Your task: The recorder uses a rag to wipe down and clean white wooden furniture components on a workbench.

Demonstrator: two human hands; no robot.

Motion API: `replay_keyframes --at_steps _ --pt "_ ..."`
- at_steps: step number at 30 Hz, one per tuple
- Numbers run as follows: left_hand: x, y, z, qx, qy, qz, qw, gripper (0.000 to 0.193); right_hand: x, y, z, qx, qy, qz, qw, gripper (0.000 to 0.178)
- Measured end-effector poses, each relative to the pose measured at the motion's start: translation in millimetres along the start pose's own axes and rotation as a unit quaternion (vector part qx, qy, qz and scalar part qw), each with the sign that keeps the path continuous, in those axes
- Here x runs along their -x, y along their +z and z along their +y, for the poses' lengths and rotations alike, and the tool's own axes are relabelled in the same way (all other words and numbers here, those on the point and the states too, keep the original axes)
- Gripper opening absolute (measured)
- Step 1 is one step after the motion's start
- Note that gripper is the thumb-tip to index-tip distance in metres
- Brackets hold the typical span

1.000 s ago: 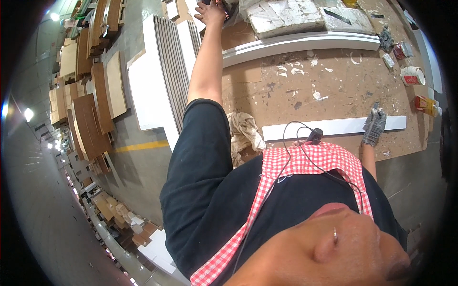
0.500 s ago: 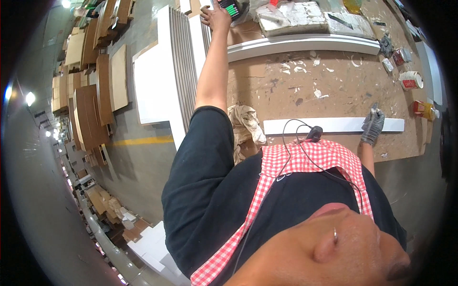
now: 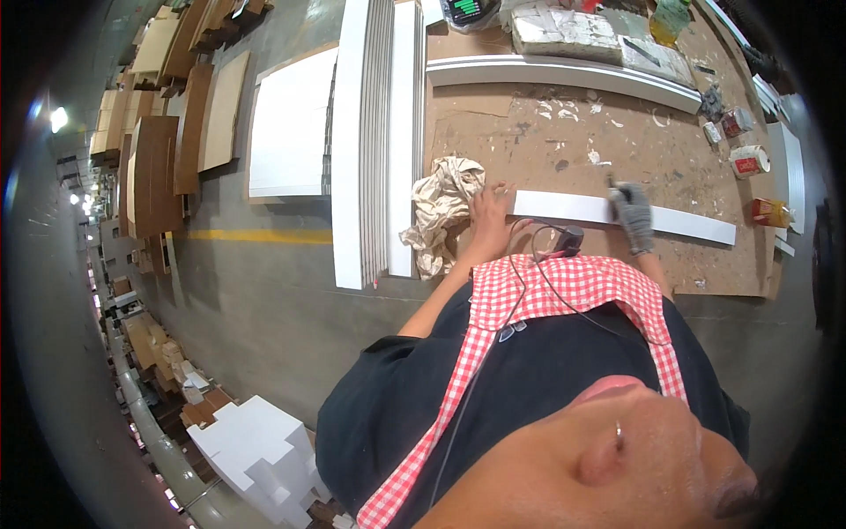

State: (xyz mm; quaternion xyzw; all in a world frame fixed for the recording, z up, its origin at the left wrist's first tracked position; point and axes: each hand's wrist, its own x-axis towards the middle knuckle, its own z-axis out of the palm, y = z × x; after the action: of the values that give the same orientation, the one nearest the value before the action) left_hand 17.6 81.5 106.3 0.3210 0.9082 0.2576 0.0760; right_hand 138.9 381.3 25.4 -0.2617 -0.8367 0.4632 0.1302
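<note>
A long white strip (image 3: 564,206) lies across the near part of the brown work table. At its left end is my bare left hand (image 3: 490,213), with fingers on the far side and the thumb on the near side of the end. A crumpled cream cloth (image 3: 448,189) lies just left of that hand. My right hand (image 3: 631,213), in a grey glove, is over the strip right of its middle. Its fingers are closed, and a small thin dark thing juts up from them, too small to name.
Stacked white panels (image 3: 377,141) stand along the table's left side. Farther back lie another long white piece (image 3: 564,74), a white-smeared block (image 3: 564,33) and a dark device with a green display (image 3: 467,9). A white-and-red container (image 3: 749,161) and an amber bottle (image 3: 769,212) stand at right.
My left hand has come back from the dark device at the far left to the strip's left end. My gloved right hand has slid left along the strip, which now lies more tilted.
</note>
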Motion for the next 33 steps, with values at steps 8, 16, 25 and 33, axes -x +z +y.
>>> replay_keyframes --at_steps 8,16,25,33 --pt "21 1 -35 0.004 0.026 0.075 0.997 0.059 42 107 -115 0.095 -0.014 -0.162 0.982 0.027" --pt "24 2 -84 0.059 0.043 0.043 0.996 0.049 70 158 -127 0.094 -0.051 -0.141 0.984 0.025" --pt "22 8 -96 0.116 0.010 0.027 0.993 0.050 66 96 -72 0.212 0.033 0.023 0.977 0.022" --pt "12 9 -92 0.107 0.042 0.039 0.993 0.051 48 110 -68 0.126 -0.024 0.010 0.992 0.021"
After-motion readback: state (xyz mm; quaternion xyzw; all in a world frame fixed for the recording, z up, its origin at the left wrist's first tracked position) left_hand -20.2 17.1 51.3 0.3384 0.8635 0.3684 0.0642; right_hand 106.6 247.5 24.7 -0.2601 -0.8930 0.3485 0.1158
